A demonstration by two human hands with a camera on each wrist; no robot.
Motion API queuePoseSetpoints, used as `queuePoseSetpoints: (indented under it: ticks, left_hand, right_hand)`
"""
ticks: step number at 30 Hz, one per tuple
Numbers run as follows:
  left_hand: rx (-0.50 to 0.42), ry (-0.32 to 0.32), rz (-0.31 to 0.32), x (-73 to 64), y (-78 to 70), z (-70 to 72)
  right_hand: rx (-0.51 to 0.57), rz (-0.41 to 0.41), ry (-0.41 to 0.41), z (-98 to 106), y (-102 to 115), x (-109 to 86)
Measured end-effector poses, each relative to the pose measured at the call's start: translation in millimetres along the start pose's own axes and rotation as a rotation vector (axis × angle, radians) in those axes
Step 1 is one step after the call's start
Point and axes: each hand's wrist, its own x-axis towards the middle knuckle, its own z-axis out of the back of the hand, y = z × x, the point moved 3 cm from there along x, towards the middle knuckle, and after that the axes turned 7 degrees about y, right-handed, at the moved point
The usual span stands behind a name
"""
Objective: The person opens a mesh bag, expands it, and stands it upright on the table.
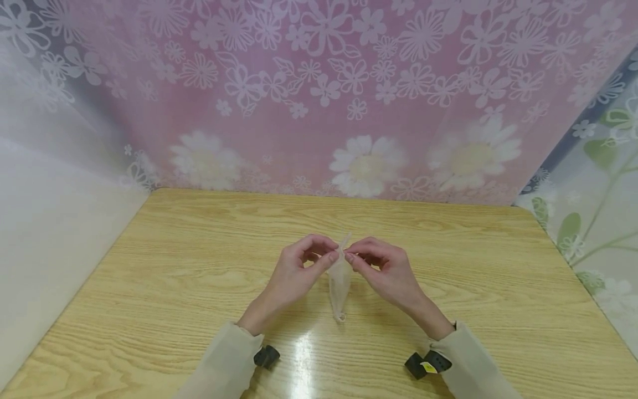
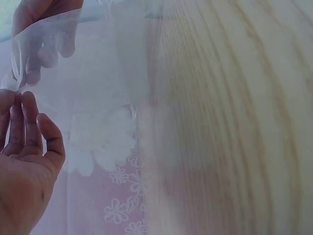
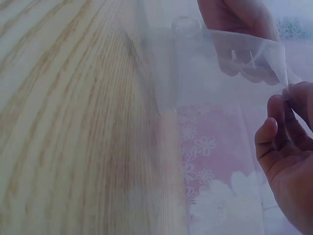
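Observation:
A thin, see-through plastic bag [image 1: 339, 282] hangs upright over the middle of the table, its upper edge between my two hands. My left hand [image 1: 300, 267] pinches that edge from the left with thumb and fingertips. From the right, my right hand [image 1: 387, 270] pinches it close beside the left fingertips. In the left wrist view the bag [image 2: 93, 63] spreads out as a wide sheet, with the other hand's fingers showing through it. A small round curl [image 3: 187, 27] shows at the bag's near end in the right wrist view.
The wood-grain table [image 1: 164, 288] reaches back to a pink flowered curtain [image 1: 279, 127]. A pale sheet [image 1: 60, 221] hangs on the left and a leaf-patterned one [image 1: 598, 238] on the right. Black wrist devices [image 1: 267, 357] sit at both sleeves.

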Motion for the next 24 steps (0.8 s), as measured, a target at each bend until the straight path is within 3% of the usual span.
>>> queuePoseSetpoints:
  ticks: [4,10,18,24]
  left_hand:
    - [0.030,0.003,0.050,-0.2,0.0,0.4]
    - [0.085,0.024,0.059,-0.6,0.2,0.3]
    - [-0.009,0.016,0.162,-1.6,4.2,3.7]
    - [-0.054,0.048,0.176,-0.8,5.0,2.9]
  right_hand:
    - [0.022,-0.001,-0.014,-0.1,0.7,0.2]
    - [0.036,-0.017,-0.014,-0.1,1.4,0.0]
    - [0.032,-0.083,-0.012,2.1,0.4,-0.7]
    - [0.049,-0.084,-0.012,3.1,-0.1,-1.4]
